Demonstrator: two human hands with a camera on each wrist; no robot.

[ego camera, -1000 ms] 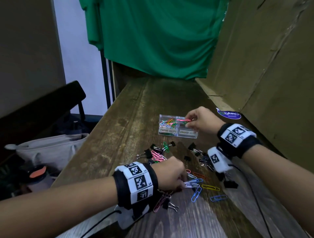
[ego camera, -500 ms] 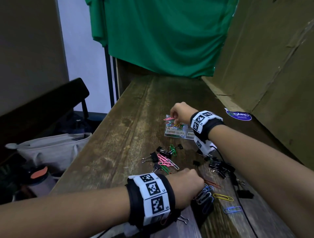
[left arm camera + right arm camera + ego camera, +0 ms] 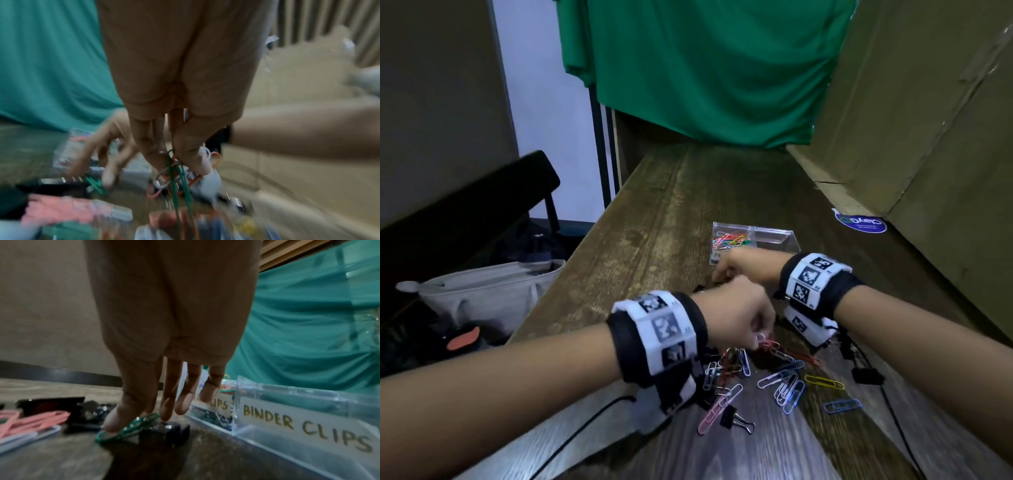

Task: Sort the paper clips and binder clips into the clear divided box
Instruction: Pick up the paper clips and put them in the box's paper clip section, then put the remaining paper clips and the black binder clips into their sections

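Observation:
The clear divided box [image 3: 774,236] stands mid-table; its left cell holds coloured paper clips [image 3: 732,240], and the cell labelled BINDER CLIPS [image 3: 298,418] looks bare. My left hand [image 3: 758,337] is raised just above the loose pile and pinches a bunch of paper clips [image 3: 174,167], green, orange and white. My right hand [image 3: 719,275] reaches down in front of the box with straight fingers, its thumb [image 3: 115,421] touching a green paper clip [image 3: 131,428] beside a black binder clip [image 3: 164,433]. More paper clips [image 3: 787,383] and a binder clip [image 3: 732,416] lie nearer me.
A cardboard wall [image 3: 928,137] runs along the table's right side, with a blue sticker [image 3: 863,224] at its foot. Green cloth [image 3: 705,68] hangs at the far end. Off the table's left edge stand a grey bag [image 3: 482,291] and a black chair [image 3: 465,212].
My right hand has come back from the box's paper-clip cell, without the pink clip it carried, down to the table in front. My left hand has lifted off the pile with clips pinched.

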